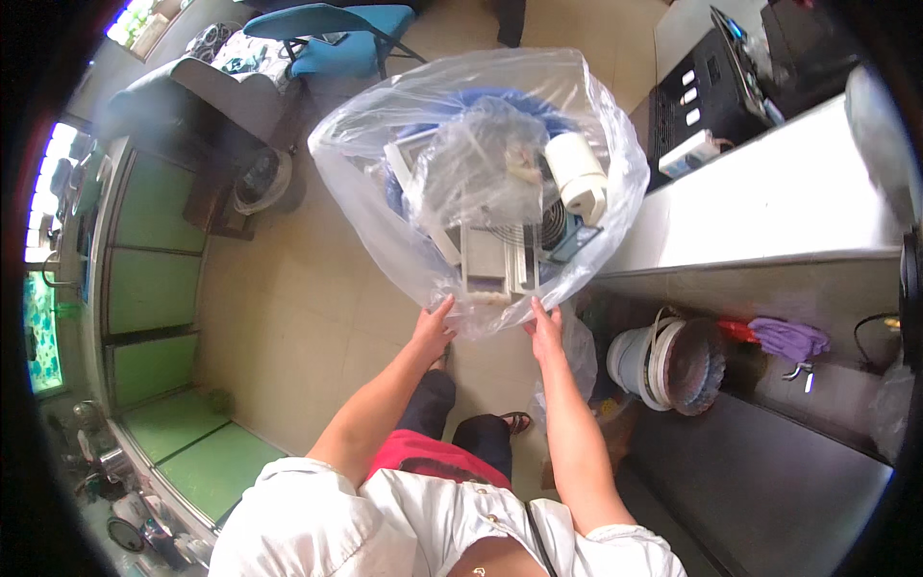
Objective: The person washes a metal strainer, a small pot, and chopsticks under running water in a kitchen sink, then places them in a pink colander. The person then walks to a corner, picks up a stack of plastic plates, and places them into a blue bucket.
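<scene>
A large clear plastic bag spreads wide in front of me, its mouth facing up. My left hand grips its near rim on the left, and my right hand grips the same rim a little to the right. Inside lie a white cylindrical appliance part, a pale rectangular plastic frame, a dark coil or round grille and crumpled clear plastic. Something blue and rounded shows behind them. What supports the load underneath is hidden.
At the right runs a white countertop with a black appliance and a power strip. Below it are stacked buckets and a purple cloth. Green cabinets line the left; a blue chair stands ahead.
</scene>
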Motion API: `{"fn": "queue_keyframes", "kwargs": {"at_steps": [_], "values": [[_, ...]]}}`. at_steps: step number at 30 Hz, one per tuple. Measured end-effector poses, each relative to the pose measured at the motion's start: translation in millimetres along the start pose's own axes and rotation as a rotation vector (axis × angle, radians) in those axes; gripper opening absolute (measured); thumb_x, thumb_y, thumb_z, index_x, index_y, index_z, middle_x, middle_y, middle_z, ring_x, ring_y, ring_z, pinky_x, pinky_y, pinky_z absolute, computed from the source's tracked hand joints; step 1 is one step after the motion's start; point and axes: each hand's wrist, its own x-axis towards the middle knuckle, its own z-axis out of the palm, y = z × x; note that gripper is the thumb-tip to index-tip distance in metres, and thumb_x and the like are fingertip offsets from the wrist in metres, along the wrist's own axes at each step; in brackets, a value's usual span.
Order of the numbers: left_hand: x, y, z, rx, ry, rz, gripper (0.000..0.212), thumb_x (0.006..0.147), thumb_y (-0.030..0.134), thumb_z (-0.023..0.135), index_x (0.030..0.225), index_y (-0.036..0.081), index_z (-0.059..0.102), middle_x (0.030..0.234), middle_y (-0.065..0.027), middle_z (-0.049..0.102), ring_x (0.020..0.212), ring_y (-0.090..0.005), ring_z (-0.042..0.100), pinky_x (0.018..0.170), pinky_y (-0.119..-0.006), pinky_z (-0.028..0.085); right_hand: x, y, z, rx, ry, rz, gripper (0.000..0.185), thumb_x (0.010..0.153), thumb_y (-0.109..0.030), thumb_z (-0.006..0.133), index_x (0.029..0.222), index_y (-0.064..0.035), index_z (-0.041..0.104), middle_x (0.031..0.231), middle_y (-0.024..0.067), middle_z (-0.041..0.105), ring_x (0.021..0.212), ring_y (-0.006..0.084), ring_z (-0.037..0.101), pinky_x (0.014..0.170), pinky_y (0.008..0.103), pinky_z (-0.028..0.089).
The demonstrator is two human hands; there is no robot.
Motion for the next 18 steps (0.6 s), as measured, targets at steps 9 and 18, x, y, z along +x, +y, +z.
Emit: {"fn": "queue_keyframes", "kwargs": {"at_steps": [9, 18], "values": [[-101.0, 85.5, -21.4, 0.183, -0.058, -0.103, 0.03, 0.074, 0.006, 0.042, 0.103, 0.002, 0.05, 0.086, -0.0108, 0.057, 0.068, -0.0193, 0.058, 0.056, -0.028, 0.049, -54.7, -38.1, 4.5, -0.063, 0.139, -0.033, 0.022, 0.074, -0.004, 0.052, 0.096, -0.0029, 0.054, 0.082, 0.0046, 0.057, 0.07, 0.0165, 0.056, 0.055, 0.0301, 0.046], [-168.1, 171.8, -10.7, 0.164, -0.029, 0.279, 0.042, 0.064, -0.003, 0.04, 0.105, -0.002, 0.048, 0.095, -0.0108, 0.056, 0.084, -0.0213, 0.056, 0.077, -0.035, 0.047, -104.8, -112.9, 1.4, -0.512, -0.328, 0.162, 0.023, 0.08, -0.022, 0.055, 0.092, -0.0015, 0.056, 0.085, 0.0074, 0.061, 0.071, 0.0141, 0.058, 0.064, 0.0262, 0.045]]}}
